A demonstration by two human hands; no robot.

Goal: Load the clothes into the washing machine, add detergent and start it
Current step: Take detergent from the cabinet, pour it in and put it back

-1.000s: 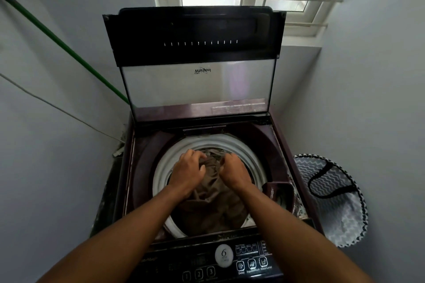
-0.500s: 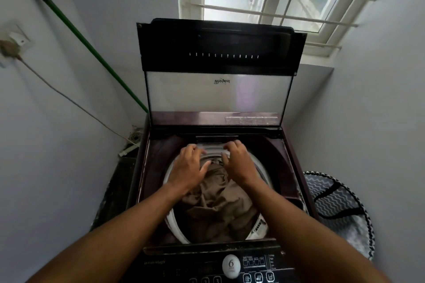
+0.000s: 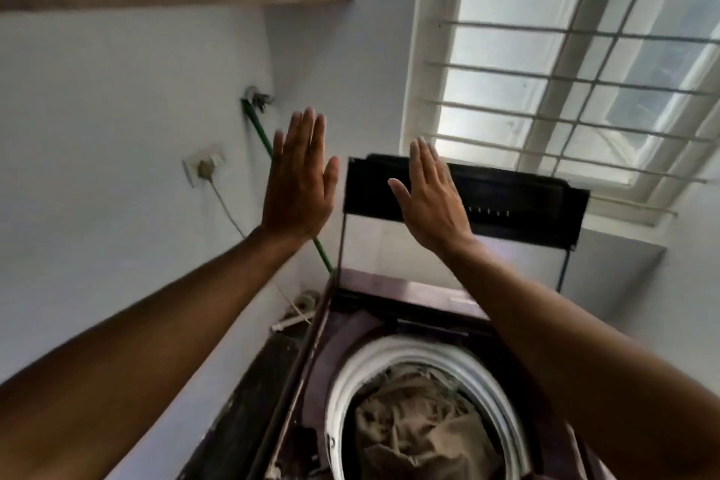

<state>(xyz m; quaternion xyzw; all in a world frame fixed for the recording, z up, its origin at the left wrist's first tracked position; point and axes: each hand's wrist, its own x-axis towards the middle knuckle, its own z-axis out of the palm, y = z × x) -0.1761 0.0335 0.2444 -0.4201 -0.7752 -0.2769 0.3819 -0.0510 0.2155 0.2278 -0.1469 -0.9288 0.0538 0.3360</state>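
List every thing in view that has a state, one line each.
left hand: open, fingers straight, raised, holding nothing
right hand: open, raised in front of the lid
lid: open, standing up
drum: loaded with clothes
clothes: crumpled in the drum
plug: in its wall socket

It was a home laundry corner: a top-loading washing machine (image 3: 409, 323) stood wedged between plain pale walls (image 3: 117, 129) under a barred window (image 3: 565, 70), beside a wall socket (image 3: 204, 168) and green hose (image 3: 265, 144).
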